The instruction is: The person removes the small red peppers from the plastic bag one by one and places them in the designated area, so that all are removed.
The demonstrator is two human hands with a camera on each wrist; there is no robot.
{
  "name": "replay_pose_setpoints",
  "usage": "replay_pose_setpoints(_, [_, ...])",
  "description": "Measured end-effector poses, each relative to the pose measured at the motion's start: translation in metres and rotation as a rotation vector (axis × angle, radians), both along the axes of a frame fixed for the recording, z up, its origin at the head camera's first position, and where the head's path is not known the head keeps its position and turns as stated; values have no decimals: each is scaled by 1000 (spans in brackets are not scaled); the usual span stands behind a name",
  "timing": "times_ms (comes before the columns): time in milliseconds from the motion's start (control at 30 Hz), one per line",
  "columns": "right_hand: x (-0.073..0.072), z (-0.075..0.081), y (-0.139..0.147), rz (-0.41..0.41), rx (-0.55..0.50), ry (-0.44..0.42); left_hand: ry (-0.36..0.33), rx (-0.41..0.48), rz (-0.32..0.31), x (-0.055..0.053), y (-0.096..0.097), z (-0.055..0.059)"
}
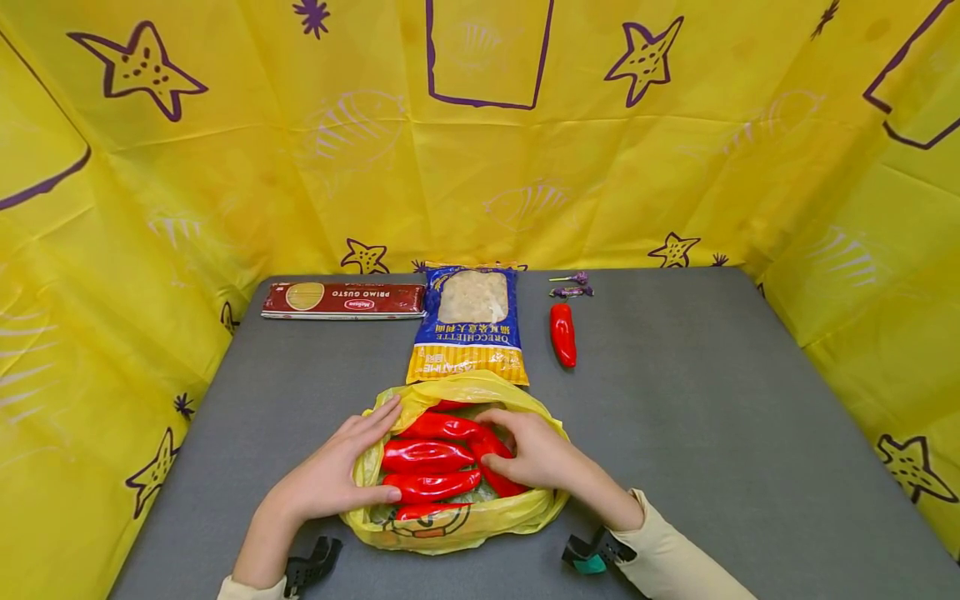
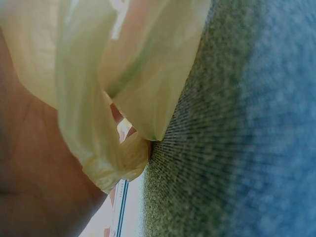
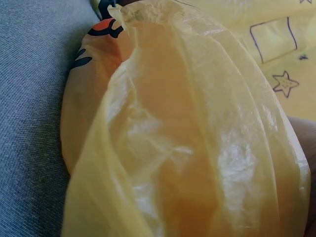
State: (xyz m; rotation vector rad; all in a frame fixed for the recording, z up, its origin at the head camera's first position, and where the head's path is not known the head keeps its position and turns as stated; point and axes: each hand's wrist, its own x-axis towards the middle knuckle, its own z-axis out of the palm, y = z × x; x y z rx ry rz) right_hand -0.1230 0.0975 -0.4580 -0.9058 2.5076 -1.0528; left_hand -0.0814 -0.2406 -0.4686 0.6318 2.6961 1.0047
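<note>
In the head view a yellow plastic bag [image 1: 442, 537] lies with its mouth spread, several glossy red peppers [image 1: 427, 456] inside it. My left hand [image 1: 337, 471] rests along the bag's left rim, fingers extended on the plastic and thumb at the end of a lower pepper. From the right, my right hand [image 1: 536, 450] reaches into the mouth and grips a red pepper [image 1: 501, 479] that slants across the ends of the others. Crumpled bag plastic [image 2: 94, 108] lies against my palm in the left wrist view. The bag's side [image 3: 197, 148] fills most of the right wrist view, hiding the right fingers.
Just behind the bag is a blue and yellow pasta bag [image 1: 472, 329], beside a dark red pasta pack [image 1: 345, 300]. One more red pepper [image 1: 563, 335] lies to the right, below two small purple-wrapped sweets [image 1: 572, 292]. Yellow patterned cloth [image 1: 480, 183] surrounds the grey table [image 1: 712, 417].
</note>
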Motion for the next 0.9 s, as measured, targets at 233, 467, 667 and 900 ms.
replay_pose_setpoints(233, [1,17,7,-15,-11,19,-20,-10,7,0,0,1])
replay_pose_setpoints(467, [1,31,13,-43,-89,52,-5,-6,-1,0,0,2])
replay_pose_setpoints(667, [0,33,14,-56,-179,86,-2,-7,2,0,0,2])
replay_pose_setpoints(900, [2,36,11,-47,-234,52,3,-13,-1,0,1,1])
